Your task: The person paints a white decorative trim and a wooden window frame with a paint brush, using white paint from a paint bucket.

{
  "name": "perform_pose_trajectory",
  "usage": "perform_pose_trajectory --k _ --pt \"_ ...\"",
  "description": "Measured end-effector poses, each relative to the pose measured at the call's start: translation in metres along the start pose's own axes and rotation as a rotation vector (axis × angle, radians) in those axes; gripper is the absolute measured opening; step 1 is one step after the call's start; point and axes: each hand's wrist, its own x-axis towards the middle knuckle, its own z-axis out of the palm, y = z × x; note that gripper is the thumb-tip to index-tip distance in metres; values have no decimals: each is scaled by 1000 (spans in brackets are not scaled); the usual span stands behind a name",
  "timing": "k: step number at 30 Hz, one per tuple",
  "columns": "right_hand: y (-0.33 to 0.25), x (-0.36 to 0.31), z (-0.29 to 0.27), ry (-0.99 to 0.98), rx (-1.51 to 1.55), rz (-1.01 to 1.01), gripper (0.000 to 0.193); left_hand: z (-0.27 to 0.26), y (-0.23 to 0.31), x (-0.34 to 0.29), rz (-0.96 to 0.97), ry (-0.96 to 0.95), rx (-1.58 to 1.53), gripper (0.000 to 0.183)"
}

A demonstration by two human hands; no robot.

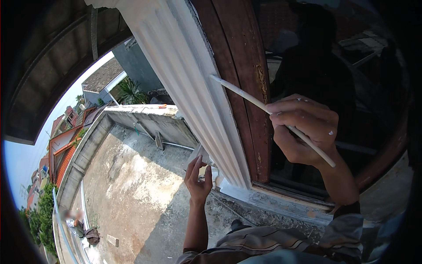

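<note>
My right hand (305,127) is closed around the thin pale handle of a paintbrush (246,95), with specks of white paint on the knuckles. The whitish brush tip meets the edge of a white fluted column (193,88), right where it borders the brown wooden window frame (241,66). Lower down, my left hand (198,180) is raised beside the column's foot, thumb and fingers apart. Behind those fingers shows a small pale object, partly hidden, whose kind I cannot make out; it does not look gripped.
Dark window glass (316,66) fills the right side, reflecting a figure. Old paint peels from the frame. A white-smeared sill (272,200) runs below. Left lies a concrete floor (145,176) bounded by a low wall (149,116); a dark bag (92,236) and a block (112,240) rest there.
</note>
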Motion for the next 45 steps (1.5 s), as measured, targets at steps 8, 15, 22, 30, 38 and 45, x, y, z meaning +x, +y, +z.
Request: perform_pose_trajectory --k 8,15,22,30,38,45 --pt "32 143 -12 225 -178 -335 10 12 -3 -4 18 2 -37 42" --pt "28 130 0 203 -95 -203 3 5 -10 -1 64 41 -18 41" --pt "22 143 2 377 17 -247 8 4 -14 -1 53 32 -13 40" --pt "34 129 9 301 -60 -154 6 2 -8 -5 17 23 -33 39" --pt "29 64 10 481 67 -45 9 -9 -14 -5 24 2 3 39" --pt "56 117 35 672 167 -134 9 -11 -1 1 45 10 18 40"
